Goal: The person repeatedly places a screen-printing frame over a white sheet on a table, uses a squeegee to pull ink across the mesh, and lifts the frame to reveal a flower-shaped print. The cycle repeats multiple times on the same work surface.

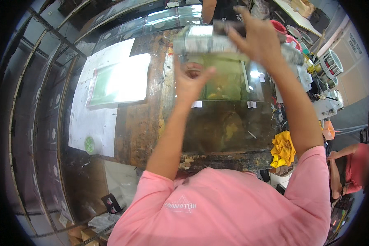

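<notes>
One head-worn fisheye view — looks steeply down past pink shirt (233,205), facing across worktable (139,131); left hand (189,88) and right hand (260,41) in near range — straight edges bow toward borders.

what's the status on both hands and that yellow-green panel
Left hand at panel's left side, thumb spread; right hand raised, blurred; both grips unclear. Yellow-green panel: far edge hidden by blurred pale object. Yellow cloth lies apart.

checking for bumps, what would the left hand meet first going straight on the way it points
Probably the blurred grey-white bar just beyond the left hand; depth is unclear, so they may already touch.
</notes>
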### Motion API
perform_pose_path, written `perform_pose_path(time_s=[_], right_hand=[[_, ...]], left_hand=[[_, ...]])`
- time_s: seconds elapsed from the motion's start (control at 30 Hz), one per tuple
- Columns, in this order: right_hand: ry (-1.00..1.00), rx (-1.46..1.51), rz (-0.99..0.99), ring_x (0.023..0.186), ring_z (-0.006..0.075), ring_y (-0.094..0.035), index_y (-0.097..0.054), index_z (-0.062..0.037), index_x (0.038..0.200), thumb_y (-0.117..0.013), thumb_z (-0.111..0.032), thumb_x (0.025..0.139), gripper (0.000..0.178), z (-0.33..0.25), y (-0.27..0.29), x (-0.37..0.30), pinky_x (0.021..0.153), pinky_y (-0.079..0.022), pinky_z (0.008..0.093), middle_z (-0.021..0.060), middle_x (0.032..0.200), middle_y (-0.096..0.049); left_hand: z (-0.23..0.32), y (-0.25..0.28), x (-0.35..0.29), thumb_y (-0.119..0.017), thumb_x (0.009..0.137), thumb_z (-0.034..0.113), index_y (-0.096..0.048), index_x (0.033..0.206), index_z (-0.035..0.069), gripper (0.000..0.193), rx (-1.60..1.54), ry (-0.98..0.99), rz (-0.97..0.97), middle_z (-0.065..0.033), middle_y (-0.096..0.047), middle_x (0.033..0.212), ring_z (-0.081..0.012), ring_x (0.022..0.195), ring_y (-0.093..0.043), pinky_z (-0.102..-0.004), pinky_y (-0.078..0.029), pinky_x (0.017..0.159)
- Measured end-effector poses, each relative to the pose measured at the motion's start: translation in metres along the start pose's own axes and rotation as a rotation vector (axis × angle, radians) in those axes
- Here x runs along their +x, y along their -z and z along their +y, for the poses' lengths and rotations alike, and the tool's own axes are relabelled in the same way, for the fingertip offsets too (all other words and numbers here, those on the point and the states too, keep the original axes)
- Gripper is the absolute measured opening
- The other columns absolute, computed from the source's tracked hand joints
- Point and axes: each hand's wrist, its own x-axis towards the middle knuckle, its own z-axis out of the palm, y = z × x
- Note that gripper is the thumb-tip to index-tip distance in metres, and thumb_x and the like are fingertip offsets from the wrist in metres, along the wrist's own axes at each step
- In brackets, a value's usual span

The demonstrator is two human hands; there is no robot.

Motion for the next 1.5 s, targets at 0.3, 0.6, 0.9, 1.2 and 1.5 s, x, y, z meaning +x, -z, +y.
perform_pose_path(time_s=[0.3, 0.6, 0.9, 1.2, 1.5], right_hand=[[0.023, 0.388, -0.613, 0.091, 0.0372, -0.07, -0.078, -0.0162, 0.102, -0.068, -0.049, 0.098, 0.035, 0.0, -0.042, -0.144, 0.078, -0.054, 0.0516, 0.0131, 0.095, -0.072], [0.039, 0.232, -0.522, 0.092, 0.0299, -0.067, -0.073, -0.0119, 0.117, -0.077, -0.04, 0.091, 0.039, -0.003, -0.095, -0.181, 0.077, -0.057, 0.0428, 0.0076, 0.099, -0.068], [0.068, 0.158, -0.541, 0.094, 0.036, -0.071, -0.076, -0.0162, 0.108, -0.065, -0.056, 0.099, 0.042, 0.091, -0.222, -0.023, 0.077, -0.057, 0.0497, 0.011, 0.096, -0.074], [0.092, 0.095, -0.422, 0.096, 0.0322, -0.071, -0.074, -0.018, 0.11, -0.066, -0.056, 0.098, 0.041, 0.103, -0.253, -0.018, 0.078, -0.057, 0.0487, 0.008, 0.097, -0.07], [0.001, 0.119, -0.596, 0.097, 0.0333, -0.069, -0.067, -0.0129, 0.111, -0.068, -0.049, 0.099, 0.038, -0.001, -0.098, -0.145, 0.075, -0.057, 0.0509, 0.0113, 0.1, -0.067]], left_hand=[[-0.054, 0.046, -0.059, -0.098, 0.058, 0.063, -0.067, 0.141, 0.007, 0.105, 0.848, -0.007, -0.01, -0.0105, -0.07, 0.112, -0.0323, 0.107, -0.066, -0.0487, -0.044, 0.105], [-0.083, 0.055, -0.066, -0.096, 0.047, 0.072, -0.076, 0.12, 0.008, 0.099, 1.153, -0.08, -0.034, -0.0074, -0.06, 0.11, -0.0285, 0.113, -0.055, -0.0457, -0.033, 0.102], [-0.081, 0.059, -0.064, -0.096, 0.046, 0.072, -0.071, 0.126, 0.006, 0.106, 1.104, -0.166, -0.015, -0.0058, -0.06, 0.103, -0.0271, 0.105, -0.055, -0.045, -0.033, 0.1], [-0.089, 0.06, -0.067, -0.093, 0.058, 0.072, -0.053, 0.153, -0.005, 0.128, 0.995, -0.275, -0.03, -0.0089, -0.075, 0.103, -0.0245, 0.093, -0.063, -0.0404, -0.037, 0.092], [-0.093, 0.06, -0.068, -0.092, 0.062, 0.071, -0.055, 0.151, -0.005, 0.123, 0.974, -0.276, -0.006, -0.0133, -0.074, 0.107, -0.0285, 0.094, -0.065, -0.042, -0.04, 0.094]])
